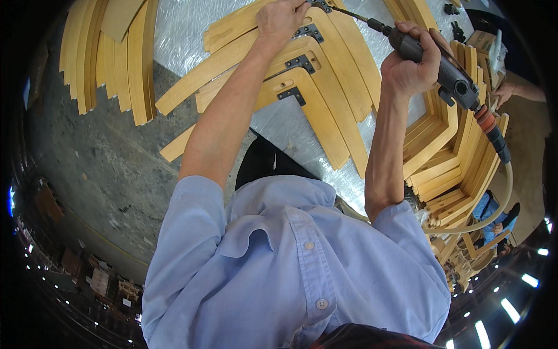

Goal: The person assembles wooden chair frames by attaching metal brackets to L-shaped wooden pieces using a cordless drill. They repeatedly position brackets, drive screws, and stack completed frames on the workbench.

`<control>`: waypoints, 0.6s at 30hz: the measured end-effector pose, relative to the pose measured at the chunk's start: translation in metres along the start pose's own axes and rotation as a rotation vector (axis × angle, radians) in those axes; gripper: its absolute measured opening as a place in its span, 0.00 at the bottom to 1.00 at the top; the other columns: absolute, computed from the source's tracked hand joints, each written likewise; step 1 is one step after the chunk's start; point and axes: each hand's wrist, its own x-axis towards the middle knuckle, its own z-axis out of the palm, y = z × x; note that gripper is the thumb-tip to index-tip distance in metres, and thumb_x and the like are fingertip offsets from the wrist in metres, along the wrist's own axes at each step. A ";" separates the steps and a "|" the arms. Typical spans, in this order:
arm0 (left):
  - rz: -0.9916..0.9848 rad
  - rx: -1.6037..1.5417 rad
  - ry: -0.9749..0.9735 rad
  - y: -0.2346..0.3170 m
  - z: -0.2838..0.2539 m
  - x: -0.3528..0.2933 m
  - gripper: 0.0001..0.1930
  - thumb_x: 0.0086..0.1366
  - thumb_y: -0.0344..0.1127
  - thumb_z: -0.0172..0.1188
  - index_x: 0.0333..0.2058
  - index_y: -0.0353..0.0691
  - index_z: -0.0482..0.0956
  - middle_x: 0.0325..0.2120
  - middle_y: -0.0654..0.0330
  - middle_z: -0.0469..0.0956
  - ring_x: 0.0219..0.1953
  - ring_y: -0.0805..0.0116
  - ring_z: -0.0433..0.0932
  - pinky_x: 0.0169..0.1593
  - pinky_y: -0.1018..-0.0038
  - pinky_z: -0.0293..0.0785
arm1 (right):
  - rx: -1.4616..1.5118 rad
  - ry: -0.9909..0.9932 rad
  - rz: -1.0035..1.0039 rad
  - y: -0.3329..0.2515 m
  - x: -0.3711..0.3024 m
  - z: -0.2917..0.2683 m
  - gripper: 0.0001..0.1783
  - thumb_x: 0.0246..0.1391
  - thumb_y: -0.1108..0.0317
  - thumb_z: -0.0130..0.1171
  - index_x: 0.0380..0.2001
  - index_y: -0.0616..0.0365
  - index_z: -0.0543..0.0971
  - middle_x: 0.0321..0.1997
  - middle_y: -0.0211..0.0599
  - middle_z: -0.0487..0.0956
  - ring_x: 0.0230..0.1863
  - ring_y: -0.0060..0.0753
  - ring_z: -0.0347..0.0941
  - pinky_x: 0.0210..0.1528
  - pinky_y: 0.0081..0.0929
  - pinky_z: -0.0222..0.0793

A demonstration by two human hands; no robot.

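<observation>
My right hand (410, 68) is wrapped round a dark grey air screwdriver (456, 78). Its long bit (350, 14) points left, to a black metal corner bracket (321, 5) at the top of the view. Beside that bracket my left hand (281, 20) has its fingers curled together; whatever they pinch is too small or hidden to tell. Below lie several L-shaped wooden frame pieces (325, 64), overlapping in a row. Black brackets (300, 64) with screw holes sit at their corners, and the nearest piece has one too (292, 95).
A film-covered tabletop (285, 125) carries the pieces. Curved wooden slats (87, 58) are stacked at left, and more joined frames (442, 139) pile up at right. The screwdriver's pale air hose (507, 198) loops down the right side. Another person's hand (507, 92) shows at far right.
</observation>
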 end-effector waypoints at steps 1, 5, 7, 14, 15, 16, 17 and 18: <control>0.000 0.002 0.007 -0.001 0.000 0.000 0.16 0.62 0.51 0.58 0.39 0.48 0.86 0.23 0.48 0.80 0.26 0.50 0.80 0.31 0.59 0.75 | 0.004 -0.007 0.001 0.001 0.000 0.000 0.13 0.48 0.76 0.50 0.39 0.63 0.66 0.24 0.47 0.72 0.30 0.46 0.74 0.46 0.51 0.73; 0.016 -0.034 0.018 -0.002 0.001 0.000 0.16 0.62 0.51 0.58 0.38 0.47 0.86 0.23 0.48 0.80 0.26 0.50 0.80 0.31 0.59 0.75 | -0.008 -0.005 -0.001 0.002 0.000 -0.001 0.12 0.48 0.76 0.49 0.39 0.63 0.66 0.24 0.46 0.72 0.30 0.46 0.74 0.45 0.51 0.74; 0.024 -0.037 0.031 -0.004 0.003 0.000 0.16 0.62 0.50 0.58 0.38 0.47 0.86 0.23 0.48 0.80 0.26 0.50 0.80 0.31 0.59 0.75 | -0.005 -0.009 0.001 0.002 0.001 -0.001 0.12 0.48 0.76 0.49 0.39 0.63 0.67 0.24 0.46 0.72 0.30 0.47 0.74 0.45 0.51 0.74; 0.022 -0.056 0.028 -0.005 0.005 0.000 0.16 0.62 0.50 0.59 0.39 0.47 0.86 0.24 0.48 0.80 0.27 0.50 0.80 0.32 0.59 0.76 | -0.018 0.006 -0.006 0.006 0.003 -0.002 0.13 0.47 0.77 0.50 0.39 0.64 0.67 0.24 0.48 0.74 0.29 0.47 0.77 0.44 0.49 0.75; 0.025 -0.064 0.035 -0.006 0.005 -0.001 0.16 0.62 0.50 0.59 0.39 0.47 0.86 0.24 0.48 0.80 0.27 0.50 0.80 0.32 0.59 0.76 | -0.034 0.007 -0.017 0.008 0.003 0.000 0.13 0.46 0.78 0.50 0.39 0.65 0.67 0.23 0.49 0.74 0.29 0.47 0.77 0.44 0.47 0.76; 0.028 -0.073 0.042 -0.006 0.005 -0.001 0.16 0.62 0.50 0.59 0.39 0.47 0.86 0.24 0.48 0.80 0.27 0.50 0.80 0.32 0.59 0.76 | -0.050 0.007 -0.028 0.010 0.003 0.001 0.13 0.46 0.78 0.51 0.39 0.65 0.68 0.23 0.50 0.75 0.29 0.47 0.77 0.43 0.46 0.76; 0.019 -0.064 0.033 -0.007 0.005 -0.001 0.16 0.62 0.50 0.59 0.39 0.47 0.86 0.24 0.48 0.80 0.27 0.50 0.80 0.32 0.59 0.76 | -0.089 -0.040 -0.059 0.013 0.004 0.000 0.13 0.45 0.79 0.52 0.38 0.65 0.68 0.23 0.50 0.76 0.28 0.47 0.78 0.43 0.44 0.77; 0.012 -0.057 0.024 -0.006 0.004 0.000 0.16 0.62 0.50 0.59 0.39 0.47 0.86 0.24 0.48 0.80 0.27 0.50 0.80 0.33 0.59 0.76 | -0.129 -0.086 -0.093 0.017 0.007 -0.001 0.13 0.45 0.80 0.52 0.38 0.66 0.68 0.23 0.51 0.76 0.28 0.47 0.78 0.42 0.43 0.77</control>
